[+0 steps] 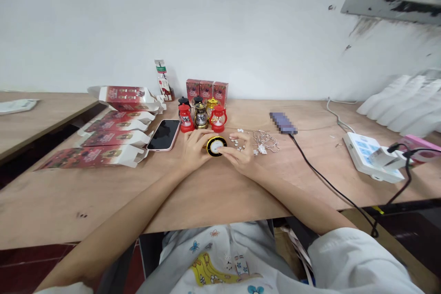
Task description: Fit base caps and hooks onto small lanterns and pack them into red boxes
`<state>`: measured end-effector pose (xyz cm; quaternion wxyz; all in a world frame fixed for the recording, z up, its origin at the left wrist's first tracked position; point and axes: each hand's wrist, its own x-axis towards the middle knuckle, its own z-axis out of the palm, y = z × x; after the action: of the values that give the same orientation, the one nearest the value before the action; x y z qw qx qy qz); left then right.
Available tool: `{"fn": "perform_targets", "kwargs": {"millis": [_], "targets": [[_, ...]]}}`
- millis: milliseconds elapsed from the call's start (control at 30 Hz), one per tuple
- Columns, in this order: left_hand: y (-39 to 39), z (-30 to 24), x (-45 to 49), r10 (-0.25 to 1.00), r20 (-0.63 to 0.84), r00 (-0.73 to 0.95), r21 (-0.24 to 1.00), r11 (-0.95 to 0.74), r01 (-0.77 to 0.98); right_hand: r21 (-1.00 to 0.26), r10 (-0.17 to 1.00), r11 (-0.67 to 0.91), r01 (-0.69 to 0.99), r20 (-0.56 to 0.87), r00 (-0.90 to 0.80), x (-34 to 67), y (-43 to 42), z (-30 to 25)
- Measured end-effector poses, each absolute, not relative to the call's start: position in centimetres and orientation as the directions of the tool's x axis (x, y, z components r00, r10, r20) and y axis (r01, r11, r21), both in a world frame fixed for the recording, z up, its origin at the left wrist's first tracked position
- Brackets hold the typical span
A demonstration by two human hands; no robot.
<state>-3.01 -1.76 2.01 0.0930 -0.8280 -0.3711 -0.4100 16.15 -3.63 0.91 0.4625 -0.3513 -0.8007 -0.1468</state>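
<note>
Between my hands is a small round item, apparently a miniature lantern (209, 152) turned with its black, gold-rimmed base towards me. A white disc (217, 147) fills the middle of that base. My left hand (195, 150) grips the item from its left side, fingers curled around the edge. The thumb of my right hand (244, 155) touches the disc, while its bent index finger stays apart above. Several small round pieces (236, 143) lie just behind the right fingers. Beyond sit several miniature lanterns, including a red one (218, 118) and a bronze one (200, 116).
Red printed boxes (206, 89) stand by the wall. Flattened boxes (99, 155) lie left, beside a phone (164, 135). To the right are a tangle of silvery loops (267, 140), another phone (283, 122) on a black cable, and a white power strip (365, 154).
</note>
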Motion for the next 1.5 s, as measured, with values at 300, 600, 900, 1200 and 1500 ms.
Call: {"fn": "perform_targets", "kwargs": {"millis": [300,600,900,1200,1500], "targets": [[-1.7,2.1,-3.1,0.554,0.742,0.377,0.145,-0.683,0.716,0.066,0.442,0.642,0.764,0.782,-0.439,17.1,-3.0,1.3],[-1.7,1.9,-3.2,0.524,0.775,0.354,0.075,-0.632,0.771,0.327,0.113,0.579,0.747,0.875,-0.471,16.5,-3.2,1.5],[-1.9,2.1,-3.2,0.436,0.816,0.379,-0.054,-0.597,0.801,0.426,0.098,0.559,0.712,0.818,-0.567,16.3,-3.0,1.3],[-1.8,1.9,-3.3,0.361,0.847,0.391,-0.146,-0.549,0.823,0.39,0.065,0.549,0.739,0.862,-0.503,16.1,-3.3,2.2],[-1.9,2.1,-3.3,0.301,0.851,0.43,-0.22,-0.539,0.813,0.259,0.26,0.587,0.767,0.837,-0.482,16.3,-3.3,2.3]]}}
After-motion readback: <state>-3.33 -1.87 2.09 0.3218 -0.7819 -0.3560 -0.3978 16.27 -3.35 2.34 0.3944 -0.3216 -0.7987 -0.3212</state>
